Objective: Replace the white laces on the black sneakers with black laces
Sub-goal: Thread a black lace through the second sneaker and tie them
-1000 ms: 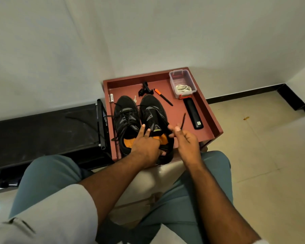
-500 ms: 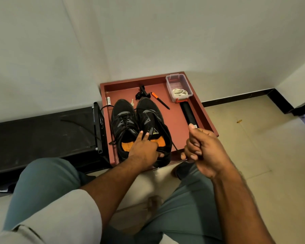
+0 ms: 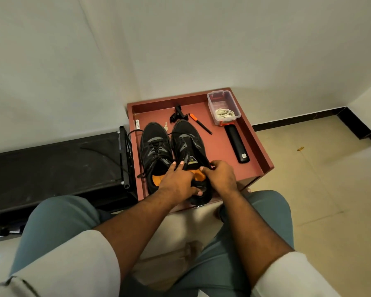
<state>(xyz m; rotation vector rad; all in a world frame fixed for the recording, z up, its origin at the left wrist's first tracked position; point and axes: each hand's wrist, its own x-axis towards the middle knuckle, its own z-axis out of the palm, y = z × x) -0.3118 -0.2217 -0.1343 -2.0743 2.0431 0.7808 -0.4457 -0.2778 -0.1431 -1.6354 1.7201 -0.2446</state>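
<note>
Head view: both hands point(image 3: 198, 179) grip the right sneaker's point(image 3: 187, 142) collar.

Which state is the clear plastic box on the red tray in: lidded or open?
Open. The clear plastic box shows no lid on top, and the bundled white laces lie uncovered inside it, at its near end.

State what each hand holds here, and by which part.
Left hand grips the right-hand sneaker at its collar, thumb on the heel side. Right hand is at the sneaker's right edge; its grip cannot be told.
</note>
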